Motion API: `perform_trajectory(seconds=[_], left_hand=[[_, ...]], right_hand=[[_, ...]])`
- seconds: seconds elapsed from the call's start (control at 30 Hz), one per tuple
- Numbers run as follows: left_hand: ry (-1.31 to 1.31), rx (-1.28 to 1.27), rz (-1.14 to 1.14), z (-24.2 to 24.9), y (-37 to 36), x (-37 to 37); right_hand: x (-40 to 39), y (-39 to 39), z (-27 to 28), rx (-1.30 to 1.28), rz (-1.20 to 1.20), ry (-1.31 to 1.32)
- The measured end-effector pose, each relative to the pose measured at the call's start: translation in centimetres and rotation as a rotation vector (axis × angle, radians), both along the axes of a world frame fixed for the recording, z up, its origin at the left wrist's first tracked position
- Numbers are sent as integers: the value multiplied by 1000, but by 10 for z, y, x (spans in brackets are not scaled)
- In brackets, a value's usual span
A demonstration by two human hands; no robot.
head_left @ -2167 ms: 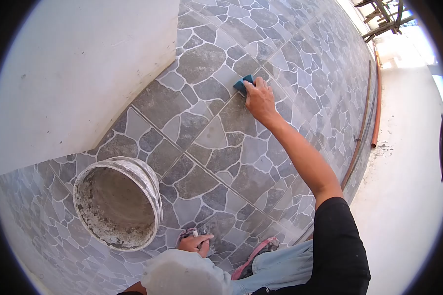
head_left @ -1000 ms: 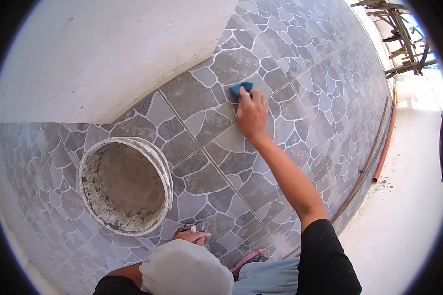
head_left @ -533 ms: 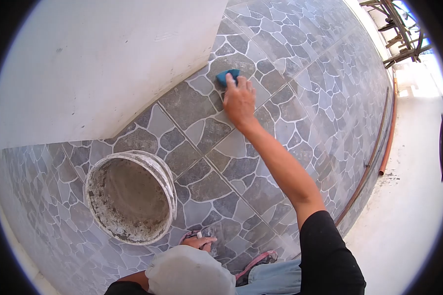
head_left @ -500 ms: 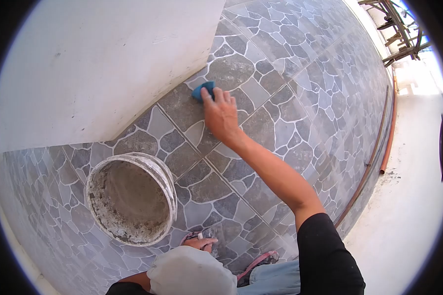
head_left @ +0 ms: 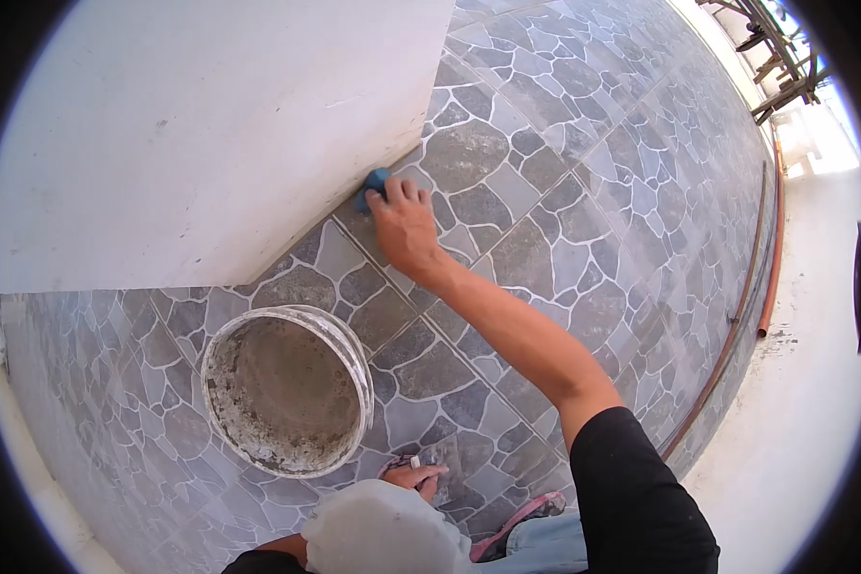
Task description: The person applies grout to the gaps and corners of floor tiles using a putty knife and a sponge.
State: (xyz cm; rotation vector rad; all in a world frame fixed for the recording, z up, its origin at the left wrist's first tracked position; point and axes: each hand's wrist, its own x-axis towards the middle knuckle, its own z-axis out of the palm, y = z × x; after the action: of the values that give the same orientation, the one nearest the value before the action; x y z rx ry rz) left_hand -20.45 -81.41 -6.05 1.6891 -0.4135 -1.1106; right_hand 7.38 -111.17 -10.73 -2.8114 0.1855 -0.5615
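My right hand (head_left: pixel 408 230) reaches forward with its fingers bent around a blue sponge (head_left: pixel 372 188). The sponge is down at the foot of the white wall, on the stone-patterned floor tiles (head_left: pixel 464 153). My left hand (head_left: pixel 419 475) is low by my foot, its fingers closed around something with a small pale end, which I cannot make out. A white-rimmed bucket (head_left: pixel 365 392), crusted with dried grout, stands left of both hands, with murky grey-brown water (head_left: pixel 301 373) inside.
The white wall (head_left: pixel 210 134) fills the upper left and ends in a corner near the sponge. Long pipes (head_left: pixel 771 258) lie along the right-hand wall. A wooden frame (head_left: pixel 784 57) stands at the far upper right. My pink-edged slipper (head_left: pixel 536 507) shows at the bottom.
My right hand has moved the sponge left, from the open tile up to the wall's base. The view has shifted slightly, so the bucket appears farther right and lower.
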Motion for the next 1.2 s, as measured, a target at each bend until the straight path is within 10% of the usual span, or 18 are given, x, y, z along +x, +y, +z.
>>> perform_trajectory(seconds=[0.2, 0.4, 0.5, 0.7, 0.93, 1.03, 1.2], left_hand=[[-38, -26, -42, -7, 3, 1], [-135, -118, 21, -19, 4, -2], [-186, -164, 31, -24, 4, -4], [3, -61, -10, -15, 2, 1], [-165, 38, 24, -4, -6, 3], [-137, 7, 15, -4, -4, 1], [-138, 6, -24, -8, -2, -4]], right_hand=[[-4, -22, 0, 82, 392, -69], [-72, -268, 5, -241, -691, 113], [-99, -247, 5, -252, -675, 120], [-174, -33, 18, 89, 352, 98], [-151, -271, -2, -220, -845, 175], [-159, -222, -5, -183, -703, 155], [-227, -7, 21, 126, 177, 186]])
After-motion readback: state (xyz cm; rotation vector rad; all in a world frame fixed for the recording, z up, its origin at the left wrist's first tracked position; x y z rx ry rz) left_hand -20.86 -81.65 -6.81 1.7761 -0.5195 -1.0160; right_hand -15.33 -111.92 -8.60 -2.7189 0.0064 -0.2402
